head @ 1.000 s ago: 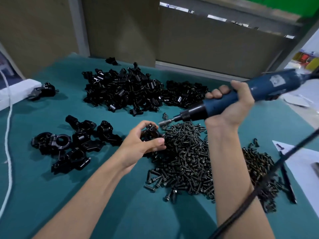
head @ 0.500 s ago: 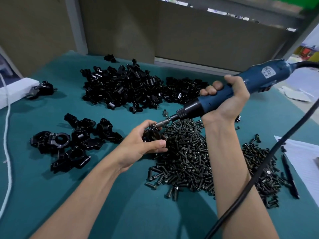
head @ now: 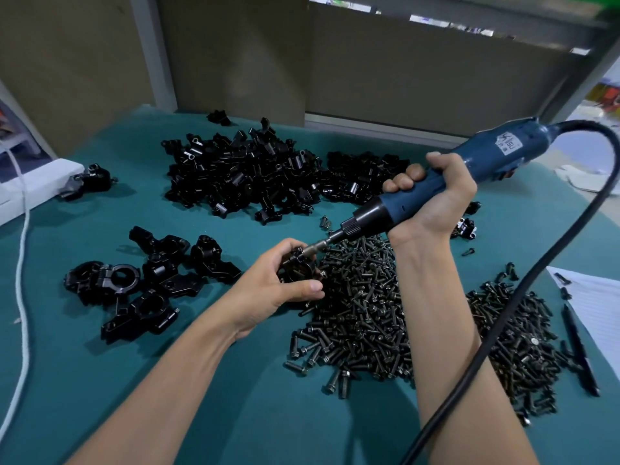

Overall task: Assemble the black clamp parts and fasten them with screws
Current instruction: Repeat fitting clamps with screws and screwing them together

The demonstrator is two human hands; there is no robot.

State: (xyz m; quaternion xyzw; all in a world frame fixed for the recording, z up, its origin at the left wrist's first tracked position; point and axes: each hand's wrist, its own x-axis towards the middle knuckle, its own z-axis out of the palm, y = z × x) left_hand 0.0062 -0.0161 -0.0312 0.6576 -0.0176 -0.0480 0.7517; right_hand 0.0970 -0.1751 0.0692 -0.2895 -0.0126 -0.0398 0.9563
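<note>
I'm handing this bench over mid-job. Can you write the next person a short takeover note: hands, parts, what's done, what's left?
Left hand grips a small black metal clamp above the heap of dark screws. Right hand grips the blue corded electric screwdriver, bit tip at a screw on the clamp's top.
Parts: big pile of loose black clamp pieces at the far side of the teal table.
Done: a group of black clamps that look assembled lies left.
Left: drive this screw, then work through the pile.
</note>
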